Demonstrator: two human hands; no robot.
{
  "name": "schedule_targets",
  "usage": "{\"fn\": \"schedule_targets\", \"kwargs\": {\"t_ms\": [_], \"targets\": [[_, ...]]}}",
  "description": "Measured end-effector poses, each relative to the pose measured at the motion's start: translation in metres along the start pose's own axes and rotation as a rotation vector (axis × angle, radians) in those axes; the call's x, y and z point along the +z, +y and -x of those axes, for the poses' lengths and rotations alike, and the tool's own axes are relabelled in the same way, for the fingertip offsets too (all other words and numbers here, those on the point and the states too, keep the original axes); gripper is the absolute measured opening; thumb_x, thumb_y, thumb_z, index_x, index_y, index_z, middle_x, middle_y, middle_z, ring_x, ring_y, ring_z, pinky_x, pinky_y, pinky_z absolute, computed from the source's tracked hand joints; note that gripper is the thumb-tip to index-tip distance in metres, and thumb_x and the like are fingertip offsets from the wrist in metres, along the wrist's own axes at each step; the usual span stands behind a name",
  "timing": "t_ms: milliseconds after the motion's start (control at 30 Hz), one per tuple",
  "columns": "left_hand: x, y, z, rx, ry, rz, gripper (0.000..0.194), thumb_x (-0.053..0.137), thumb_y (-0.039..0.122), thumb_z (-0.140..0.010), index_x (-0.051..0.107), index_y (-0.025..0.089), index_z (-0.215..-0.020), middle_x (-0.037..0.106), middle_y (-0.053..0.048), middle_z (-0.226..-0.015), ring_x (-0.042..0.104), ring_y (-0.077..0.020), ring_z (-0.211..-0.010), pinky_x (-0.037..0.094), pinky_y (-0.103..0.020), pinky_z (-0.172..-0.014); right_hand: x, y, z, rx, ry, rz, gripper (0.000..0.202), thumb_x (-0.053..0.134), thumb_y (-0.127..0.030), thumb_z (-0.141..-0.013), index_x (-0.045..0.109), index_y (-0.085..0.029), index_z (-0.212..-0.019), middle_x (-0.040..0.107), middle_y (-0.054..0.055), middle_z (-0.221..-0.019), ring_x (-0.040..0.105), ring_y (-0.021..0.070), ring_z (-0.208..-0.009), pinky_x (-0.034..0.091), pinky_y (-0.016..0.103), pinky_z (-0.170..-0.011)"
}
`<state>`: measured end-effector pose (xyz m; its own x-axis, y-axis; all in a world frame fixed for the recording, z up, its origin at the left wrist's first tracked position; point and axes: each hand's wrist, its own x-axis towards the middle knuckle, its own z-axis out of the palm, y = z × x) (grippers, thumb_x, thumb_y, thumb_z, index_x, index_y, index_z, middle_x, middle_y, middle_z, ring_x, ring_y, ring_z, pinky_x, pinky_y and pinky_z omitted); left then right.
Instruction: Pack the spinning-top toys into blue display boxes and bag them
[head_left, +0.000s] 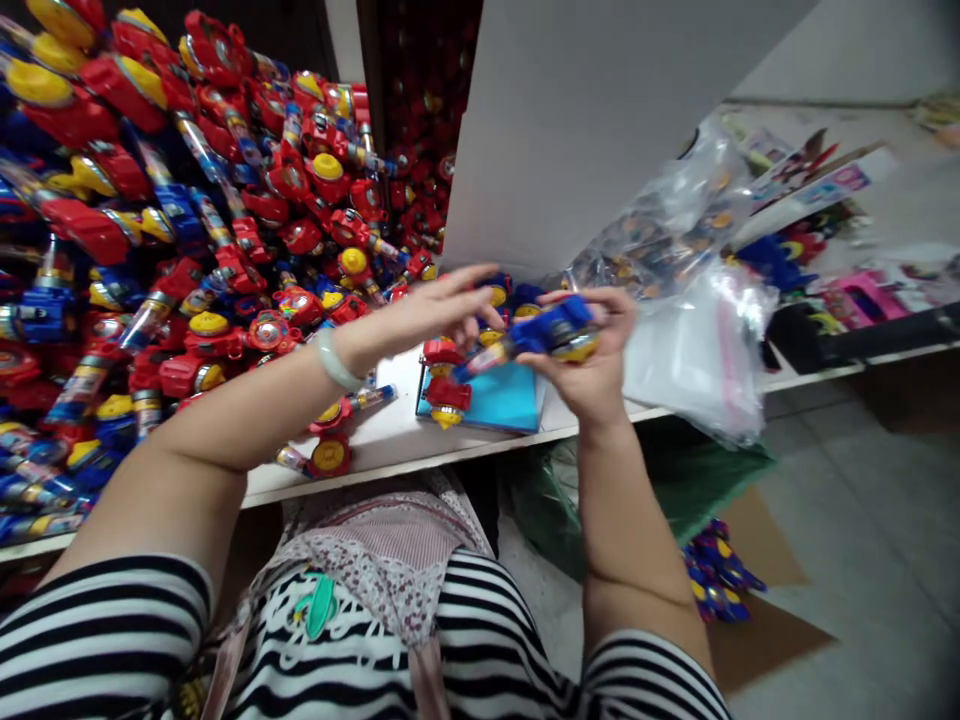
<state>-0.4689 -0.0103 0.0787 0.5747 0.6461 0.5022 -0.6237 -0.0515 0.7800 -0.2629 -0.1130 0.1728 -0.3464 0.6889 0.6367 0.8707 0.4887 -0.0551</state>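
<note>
My right hand (592, 360) is wrapped round a blue toy (551, 328) with a clear, label-covered tube pointing left. Its yellow and silver round part faces down by my palm. Just left of the toy, my left hand (446, 305) hovers with fingers stretched out, holding nothing that I can see. Below the hands, a flat blue box (502, 397) lies on the white table (382, 430). Red toys with yellow knobs (448, 395) rest at the box's left side. Behind my hands sit more blue and yellow toys (525, 298), partly hidden.
A large heap of red and blue toys (225, 230) covers the left side. Clear plastic bags (697, 350) lie at right, before a shelf of mixed toys (862, 295). A green sack (682, 480) hangs below the table edge, near a cardboard box (780, 640) on the floor.
</note>
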Motion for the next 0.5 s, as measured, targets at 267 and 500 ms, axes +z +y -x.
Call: {"fn": "schedule_targets", "kwargs": {"t_ms": [267,500], "targets": [[-0.135,0.009,0.06,0.068,0.6,-0.464,0.041,0.063,0.053,-0.087,0.063,0.027,-0.119,0.076,0.0,-0.104,0.066,-0.0227,-0.108,0.051,-0.044,-0.088,0.002,0.085,0.045,0.121,0.173,0.214,0.06,0.076,-0.056,-0.075,0.051,-0.024,-0.119,0.054,0.01,-0.115,0.058,0.0283,-0.11,0.05,0.051,-0.102],[-0.196,-0.022,0.091,0.074,0.729,-0.648,0.044,0.06,0.047,-0.085,0.064,0.019,-0.118,0.075,-0.001,-0.094,0.061,-0.0203,-0.119,0.043,-0.036,-0.086,0.015,0.087,0.039,0.096,0.057,0.293,0.063,0.076,-0.055,-0.073,0.058,-0.027,-0.126,0.053,0.014,-0.116,0.059,0.0322,-0.104,0.053,0.055,-0.094]]}}
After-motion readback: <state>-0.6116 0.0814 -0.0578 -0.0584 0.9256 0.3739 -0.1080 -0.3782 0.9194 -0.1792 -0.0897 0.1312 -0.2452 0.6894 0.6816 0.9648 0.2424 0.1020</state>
